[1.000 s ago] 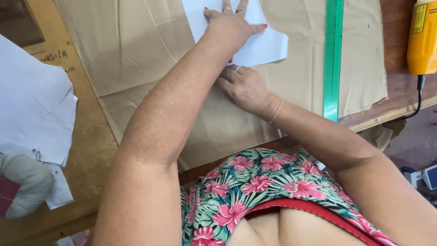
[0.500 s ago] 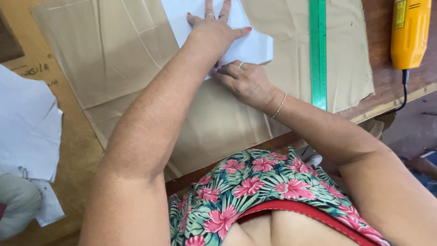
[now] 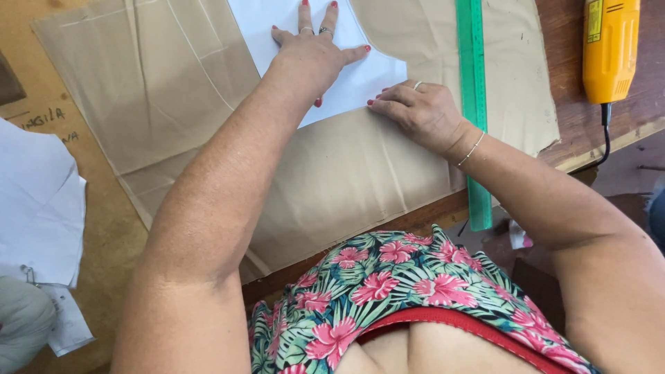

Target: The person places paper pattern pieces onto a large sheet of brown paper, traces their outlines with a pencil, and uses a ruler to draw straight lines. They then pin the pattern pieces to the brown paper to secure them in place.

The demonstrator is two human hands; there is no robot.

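Note:
My left hand (image 3: 315, 52) lies flat with fingers spread on a white paper pattern piece (image 3: 367, 76), pinning it to a sheet of tan fabric (image 3: 332, 173) spread over the table. My right hand (image 3: 419, 111) rests at the paper's lower right edge, fingers curled and fingertips pressed along the border where paper meets fabric. I cannot tell whether it holds a small marker. Faint chalk lines (image 3: 187, 48) run across the fabric to the left of the paper.
A long green ruler (image 3: 473, 104) lies on the fabric right of my right hand, hanging past the table's front edge. A yellow power tool (image 3: 609, 45) with a black cord sits at the far right. White paper pieces (image 3: 38, 201) lie at the left.
My right hand has slid right along the paper's lower edge, away from my left wrist. The left hand stays flat on the paper. The view has shifted slightly.

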